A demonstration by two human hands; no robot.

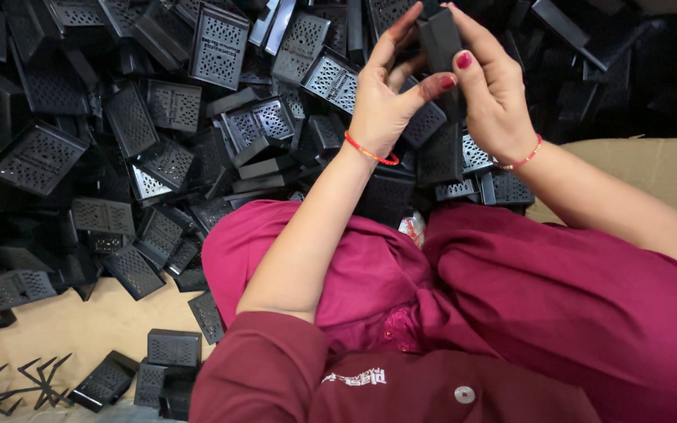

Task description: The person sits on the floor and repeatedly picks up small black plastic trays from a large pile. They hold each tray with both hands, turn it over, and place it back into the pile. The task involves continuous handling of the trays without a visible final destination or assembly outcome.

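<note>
**Q:** What is the central object, and where does it sit?

**A:** A small black plastic box part [440,37], held upright above the heap of black perforated plastic casings [174,133], near the top middle of the view.

**Q:** How do the hands grip it?

**A:** The right hand [495,94] closes on the box part from the right: its thumb, with a red-painted nail, presses the part's near face, and its fingers curl round the far side. The left hand [385,94] meets the part from the left: the thumb tip touches its lower edge and the forefinger reaches up along its left side, while the other fingers are half curled behind. Both hands are partly closed on the same piece.

**Q:** What lies nearest to the box part?

**A:** A red thread bracelet [370,151] circles the left wrist just below it; a similar beaded bracelet [520,160] circles the right wrist.

**Q:** And farther out?

**A:** The heap spreads left of and behind the part. Below the part, the lap is covered in magenta fabric [464,290]. Right of it lies a cardboard surface [652,168]. Far down to the left, on a tan floor sheet [80,329], loose casings lie near black spiked metal pieces [9,384].
</note>
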